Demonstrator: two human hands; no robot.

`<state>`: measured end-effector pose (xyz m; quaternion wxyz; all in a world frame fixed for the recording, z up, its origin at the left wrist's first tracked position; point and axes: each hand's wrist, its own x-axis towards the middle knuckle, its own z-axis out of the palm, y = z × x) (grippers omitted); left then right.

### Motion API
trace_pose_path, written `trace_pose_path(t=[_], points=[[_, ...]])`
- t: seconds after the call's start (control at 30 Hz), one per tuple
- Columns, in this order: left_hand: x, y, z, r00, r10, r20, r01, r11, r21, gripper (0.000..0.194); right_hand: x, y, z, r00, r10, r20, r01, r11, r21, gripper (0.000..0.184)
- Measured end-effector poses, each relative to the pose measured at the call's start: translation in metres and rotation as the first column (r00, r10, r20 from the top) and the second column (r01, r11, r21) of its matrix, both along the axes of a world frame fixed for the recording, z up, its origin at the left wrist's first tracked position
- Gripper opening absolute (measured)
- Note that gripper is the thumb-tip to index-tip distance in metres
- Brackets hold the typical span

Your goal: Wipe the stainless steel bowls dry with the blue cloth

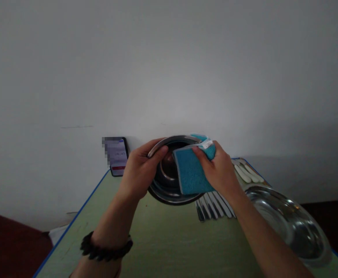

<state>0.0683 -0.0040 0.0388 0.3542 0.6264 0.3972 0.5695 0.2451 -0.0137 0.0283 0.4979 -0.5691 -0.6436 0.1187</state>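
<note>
A round stainless steel bowl (169,170) is held up, tilted, with its inside facing me. My left hand (141,168) grips its left rim, thumb on the inner side and the other fingers behind. In my right hand (219,168) is a folded teal cloth (192,173) with a white tag. The cloth lies over the bowl's right rim, and one flap hangs across the inside. My right thumb presses the cloth; the other fingers are hidden behind it.
Several knives (215,204) lie in a row on the green table (169,239), with white-handled cutlery (248,172) behind. At right stands a larger steel basin (290,224). A phone (118,156) leans on the wall at the back left.
</note>
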Motion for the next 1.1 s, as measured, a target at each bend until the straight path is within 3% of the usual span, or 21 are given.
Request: trace_pose_path(t=[0.1,0.2,0.33,0.43,0.53,0.63,0.7,0.77,0.83,0.9,1.0,1.1], points=[[0.007,0.004,-0.005,0.953,0.189,0.237,-0.211,0.975,0.071,0.032,-0.009,0.001,-0.008,0.984,0.022,-0.176,-0.03,0.999,-0.044,0.039],[0.016,0.003,-0.006,0.885,0.301,0.355,-0.32,0.947,-0.006,0.039,-0.017,0.005,-0.017,0.943,0.108,-0.315,-0.153,0.98,-0.125,0.043],[0.029,-0.007,-0.002,0.91,0.255,0.327,-0.257,0.966,-0.037,0.041,-0.014,0.01,-0.021,0.803,0.2,-0.562,-0.347,0.923,-0.166,0.047],[0.035,-0.018,0.007,0.946,0.234,0.224,-0.238,0.971,-0.008,0.039,-0.003,0.009,-0.016,0.667,0.298,-0.683,-0.515,0.847,-0.133,0.043],[0.031,-0.023,0.016,0.965,0.256,0.055,-0.256,0.967,-0.001,0.031,0.009,0.007,-0.009,0.626,0.348,-0.698,-0.59,0.796,-0.133,0.037],[0.021,-0.021,0.019,0.982,0.187,0.036,-0.188,0.982,0.034,0.028,0.021,0.006,-0.004,0.727,0.366,-0.581,-0.533,0.834,-0.143,0.03],[0.014,-0.019,0.017,0.992,0.123,-0.022,-0.121,0.991,0.056,0.027,0.028,0.005,0.001,0.852,0.362,-0.378,-0.449,0.877,-0.17,0.025],[0.01,-0.018,0.015,0.987,0.006,-0.16,-0.001,0.999,0.037,0.026,0.031,0.001,0.008,0.929,0.351,-0.119,-0.369,0.909,-0.195,0.018],[0.01,-0.018,0.013,0.944,-0.084,-0.318,0.104,0.994,0.045,0.026,0.031,-0.004,0.015,0.93,0.357,0.089,-0.335,0.922,-0.196,0.012],[0.011,-0.02,0.012,0.895,-0.09,-0.437,0.15,0.983,0.106,0.025,0.028,-0.009,0.02,0.91,0.36,0.203,-0.328,0.928,-0.176,0.014],[0.013,-0.022,0.014,0.86,-0.007,-0.51,0.121,0.974,0.191,0.022,0.024,-0.011,0.022,0.905,0.31,0.291,-0.275,0.949,-0.153,0.013],[0.012,-0.023,0.017,0.856,0.1,-0.507,0.018,0.975,0.223,0.023,0.021,-0.011,0.02,0.923,0.211,0.321,-0.186,0.977,-0.107,0.012]])
